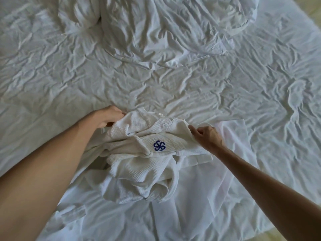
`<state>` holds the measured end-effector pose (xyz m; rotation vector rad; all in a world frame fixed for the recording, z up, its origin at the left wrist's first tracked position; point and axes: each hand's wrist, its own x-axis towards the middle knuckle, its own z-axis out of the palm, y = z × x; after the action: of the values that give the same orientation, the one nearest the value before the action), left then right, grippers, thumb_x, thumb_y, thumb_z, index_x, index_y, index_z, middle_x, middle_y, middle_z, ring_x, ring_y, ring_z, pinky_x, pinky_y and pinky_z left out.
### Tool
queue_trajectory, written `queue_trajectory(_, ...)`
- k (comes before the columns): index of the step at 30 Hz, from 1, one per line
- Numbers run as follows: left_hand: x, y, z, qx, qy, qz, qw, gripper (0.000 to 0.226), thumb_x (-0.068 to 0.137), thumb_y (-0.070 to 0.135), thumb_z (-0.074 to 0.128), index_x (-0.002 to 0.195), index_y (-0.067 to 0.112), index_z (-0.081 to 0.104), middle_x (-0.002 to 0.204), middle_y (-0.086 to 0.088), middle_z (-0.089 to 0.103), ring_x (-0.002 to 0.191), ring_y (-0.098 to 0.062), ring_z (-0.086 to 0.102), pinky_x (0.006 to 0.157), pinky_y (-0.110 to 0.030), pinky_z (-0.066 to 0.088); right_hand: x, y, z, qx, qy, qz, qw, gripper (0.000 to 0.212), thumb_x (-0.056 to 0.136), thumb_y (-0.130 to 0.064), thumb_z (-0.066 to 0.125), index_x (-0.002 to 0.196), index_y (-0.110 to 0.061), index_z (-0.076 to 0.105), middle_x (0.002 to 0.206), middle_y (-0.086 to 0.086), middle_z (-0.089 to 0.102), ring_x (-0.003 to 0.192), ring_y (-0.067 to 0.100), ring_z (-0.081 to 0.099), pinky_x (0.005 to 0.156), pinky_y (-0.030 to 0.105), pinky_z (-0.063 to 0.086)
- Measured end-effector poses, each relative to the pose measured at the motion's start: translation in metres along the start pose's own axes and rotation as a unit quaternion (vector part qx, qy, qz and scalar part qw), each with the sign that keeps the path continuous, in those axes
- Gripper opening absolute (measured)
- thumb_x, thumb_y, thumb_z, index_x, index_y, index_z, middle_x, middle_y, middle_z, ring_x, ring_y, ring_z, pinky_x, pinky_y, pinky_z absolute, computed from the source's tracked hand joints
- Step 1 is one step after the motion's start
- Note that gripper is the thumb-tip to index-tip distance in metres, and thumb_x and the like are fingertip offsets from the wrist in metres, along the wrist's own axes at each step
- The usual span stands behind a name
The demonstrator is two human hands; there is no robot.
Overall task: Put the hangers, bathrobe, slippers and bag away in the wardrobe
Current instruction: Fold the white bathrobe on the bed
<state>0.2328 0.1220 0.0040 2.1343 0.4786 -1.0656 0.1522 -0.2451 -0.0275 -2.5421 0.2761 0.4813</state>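
The white waffle-weave bathrobe (142, 164) with the blue pinwheel emblem (159, 146) is seen bunched in a heap near the front edge of the bed, on the crumpled white sheet (173, 80). Its upper edge is gripped at both ends: the left hand (111, 117) is curled into the fabric at the heap's far left corner, and the right hand (207, 136) is pinching the hem between thumb and fingers on the right. The held edge is stretched roughly side to side between the two hands, with the bulk of the robe hanging towards the front edge, below both grips. A lift straight up would probably be needed so that the robe drops open along that line. Neither hand seems clearly nearer; the load looks shared. A rumpled white duvet (156, 23) is piled at the far edge. No hangers, slippers, bag or wardrobe can be seen.
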Motion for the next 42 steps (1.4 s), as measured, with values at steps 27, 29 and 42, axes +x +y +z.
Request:
queue_trajectory(27, -0.078, 0.015, 0.01, -0.023, 0.424, 0.166, 0.89, 0.024, 0.095, 0.033, 0.063, 0.095, 0.009, 0.057, 0.089, -0.001, 0.06, 0.082, -0.02, 0.054, 0.07, -0.03, 0.037, 0.002, -0.06, -0.006, 0.317, 0.047, -0.028, 0.947, 0.02, 0.092, -0.033, 0.063, 0.099, -0.014, 0.065, 0.083, -0.001, 0.071, 0.066, 0.014, 0.067, 0.054, 0.03, 0.053)
queue_trajectory(29, -0.093, 0.019, -0.005, -0.014, 0.46, 0.182, 0.869, 0.023, 0.096, 0.031, 0.062, 0.097, 0.008, 0.057, 0.089, 0.0, 0.061, 0.083, -0.021, 0.055, 0.07, -0.031, 0.037, 0.004, -0.075, -0.019, 0.3, 0.071, -0.092, 0.947, 0.019, 0.093, -0.035, 0.063, 0.098, -0.017, 0.063, 0.085, -0.005, 0.07, 0.072, 0.015, 0.066, 0.058, 0.033, 0.054)
queue_trajectory(42, -0.108, -0.048, 0.021, 0.139, 0.393, 0.135, 0.899, 0.02, 0.102, 0.03, 0.053, 0.098, 0.011, 0.05, 0.092, -0.017, 0.066, 0.081, -0.038, 0.059, 0.063, -0.04, 0.039, -0.021, -0.028, -0.027, -0.106, 0.096, -0.417, 0.898, 0.023, 0.077, -0.02, 0.074, 0.096, -0.017, 0.061, 0.087, -0.002, 0.063, 0.066, 0.026, 0.064, 0.048, 0.032, 0.048)
